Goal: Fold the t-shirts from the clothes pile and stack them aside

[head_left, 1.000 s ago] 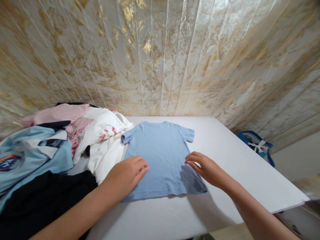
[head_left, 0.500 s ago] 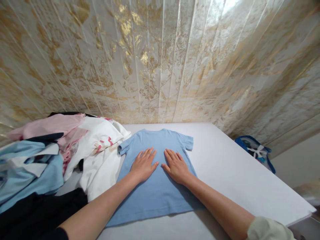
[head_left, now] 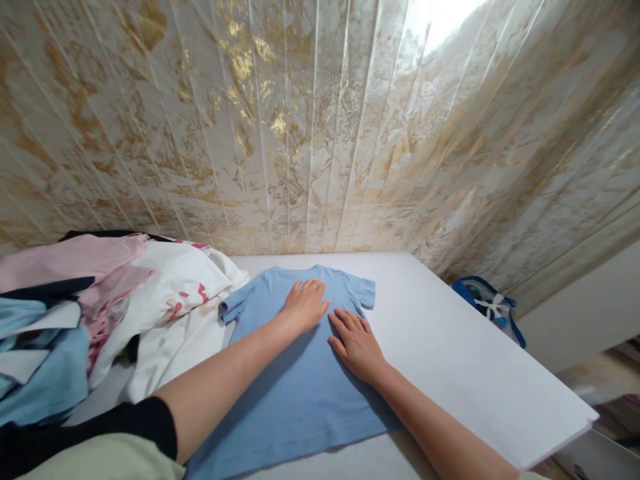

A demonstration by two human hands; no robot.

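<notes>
A light blue T-shirt (head_left: 295, 400) lies spread out on the white table, its neck end away from me and its hem toward me. Over the upper middle of the shirt is my left hand (head_left: 306, 305), fingers stretched out, palm down. My right hand (head_left: 356, 343) rests flat on the right side of the shirt's body, fingers spread and pointing away from me. Neither hand grips the cloth. Parts of the shirt's left side are hidden under my left forearm.
A heap of clothes lies at the left: a white garment with red marks (head_left: 170, 280), a pink one (head_left: 75, 260) and a light blue one (head_left: 60, 373). The white table (head_left: 450, 360) ends at a right edge. Beyond it sits a blue-trimmed bag (head_left: 493, 307). A gold-patterned curtain (head_left: 300, 133) hangs behind.
My left hand has moved farther up the shirt and toward its middle, nearer my right hand. The right hand stays on the shirt. The view has shifted slightly to the right.
</notes>
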